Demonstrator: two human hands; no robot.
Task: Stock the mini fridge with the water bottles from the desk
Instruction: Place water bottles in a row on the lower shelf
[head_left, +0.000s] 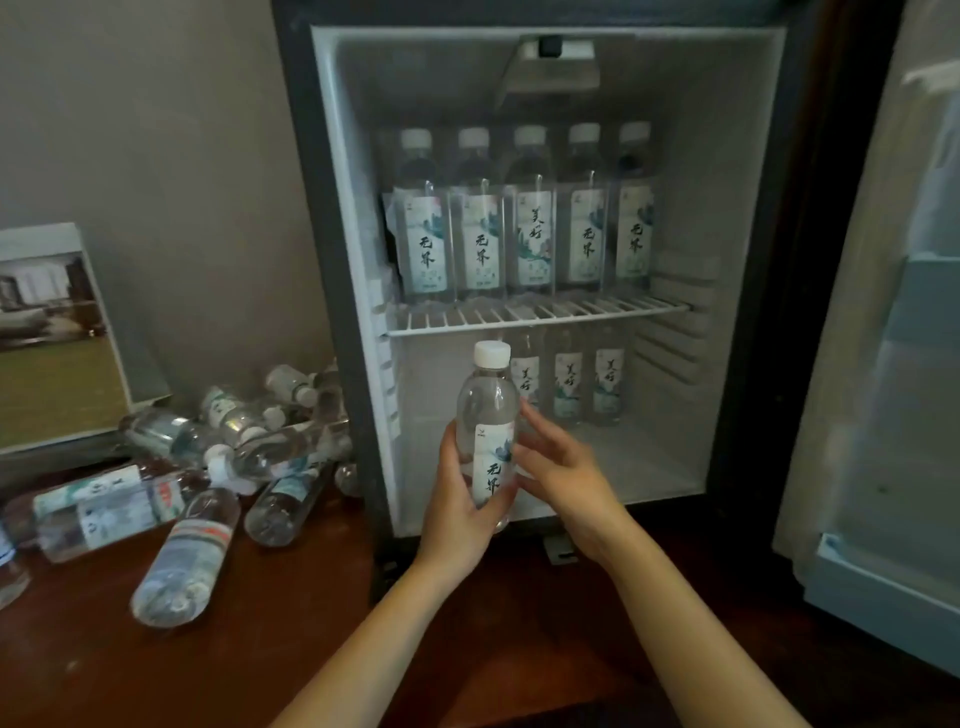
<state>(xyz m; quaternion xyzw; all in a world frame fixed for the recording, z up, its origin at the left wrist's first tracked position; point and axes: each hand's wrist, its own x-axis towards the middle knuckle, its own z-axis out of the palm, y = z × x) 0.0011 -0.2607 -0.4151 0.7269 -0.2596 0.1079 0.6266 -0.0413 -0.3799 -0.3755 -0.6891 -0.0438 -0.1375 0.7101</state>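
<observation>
An upright water bottle (487, 410) with a white cap and a pale label is held in front of the open mini fridge (332, 208). My left hand (457, 504) is wrapped around its lower half. My right hand (561, 467) touches the bottle's right side with spread fingers. Several bottles (524, 228) stand in a row on the fridge's wire shelf (540, 317). Three more bottles (569, 379) stand at the back of the lower compartment. A pile of bottles (197, 467) lies on its side on the wooden desk (156, 665), left of the fridge.
The fridge door (893, 364) stands open at the right. A framed picture (52, 332) leans against the wall behind the bottle pile. The lower compartment floor (644, 467) shows bare white in front of the three bottles.
</observation>
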